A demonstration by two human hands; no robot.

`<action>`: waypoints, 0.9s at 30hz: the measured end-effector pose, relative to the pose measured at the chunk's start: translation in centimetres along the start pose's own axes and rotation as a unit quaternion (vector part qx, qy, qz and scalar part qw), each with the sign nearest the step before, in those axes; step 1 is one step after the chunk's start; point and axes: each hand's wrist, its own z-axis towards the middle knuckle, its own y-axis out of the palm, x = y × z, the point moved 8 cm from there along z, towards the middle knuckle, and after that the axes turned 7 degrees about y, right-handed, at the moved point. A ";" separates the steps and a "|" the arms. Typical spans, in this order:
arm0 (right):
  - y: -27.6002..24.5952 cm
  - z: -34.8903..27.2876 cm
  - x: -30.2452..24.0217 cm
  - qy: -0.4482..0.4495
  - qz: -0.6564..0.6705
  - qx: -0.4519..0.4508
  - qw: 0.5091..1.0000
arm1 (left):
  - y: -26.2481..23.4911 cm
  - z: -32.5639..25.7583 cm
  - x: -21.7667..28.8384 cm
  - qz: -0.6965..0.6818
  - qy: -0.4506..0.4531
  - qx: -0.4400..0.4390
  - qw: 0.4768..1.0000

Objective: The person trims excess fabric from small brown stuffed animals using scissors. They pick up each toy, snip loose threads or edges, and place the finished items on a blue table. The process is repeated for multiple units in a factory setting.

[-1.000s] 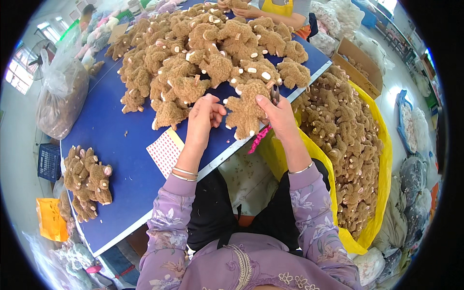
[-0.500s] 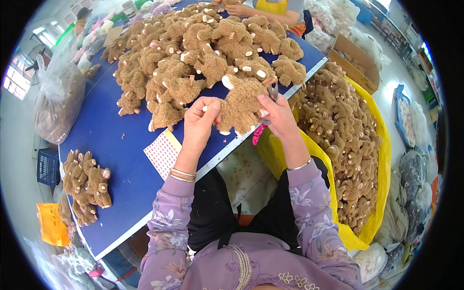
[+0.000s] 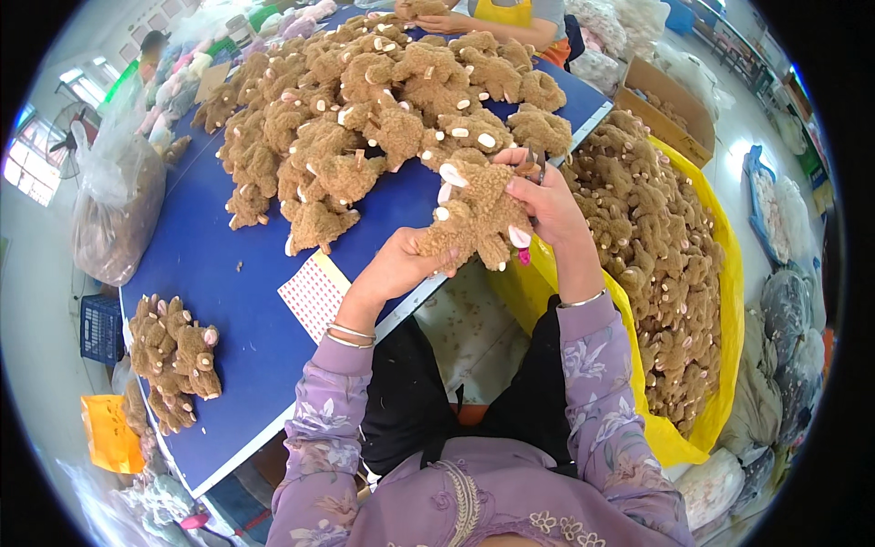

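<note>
While both hands work at the near edge of the blue table (image 3: 228, 301), they hold one brown plush toy (image 3: 474, 214) between them, lifted just above the table edge. The left hand (image 3: 406, 264) is closed on the toy's lower part from beneath, fingers curled into the fur. The right hand (image 3: 547, 201) grips the toy's upper right side, with a small pair of scissors (image 3: 533, 164) showing at its fingertips and a pink bit poking out below the toy; how that hand holds the scissors is too small to tell. Behind the held toy, a big heap of the same brown plush toys (image 3: 383, 100) covers the far part of the table. A smaller pile of plush toys (image 3: 173, 360) lies at the table's left near corner, well apart from the hands. A sheet of small red stickers (image 3: 314, 292) lies on the table just beside the left wrist. To the right, a yellow bag (image 3: 720, 301) stands full of more plush toys. A clear plastic bag (image 3: 118, 210) sits beyond the table's left edge.
</note>
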 end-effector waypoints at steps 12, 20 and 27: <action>-1.7 1.9 2.0 0.024 0.121 0.112 0.986 | -1.9 0.1 -0.2 -0.037 0.009 0.079 0.996; 1.8 1.5 2.9 0.046 0.035 0.012 0.998 | -4.5 0.5 -0.1 -0.152 0.084 0.220 0.960; 5.3 0.9 2.3 -0.051 -0.048 0.023 0.997 | -3.9 0.8 -0.3 -0.169 0.092 0.205 0.960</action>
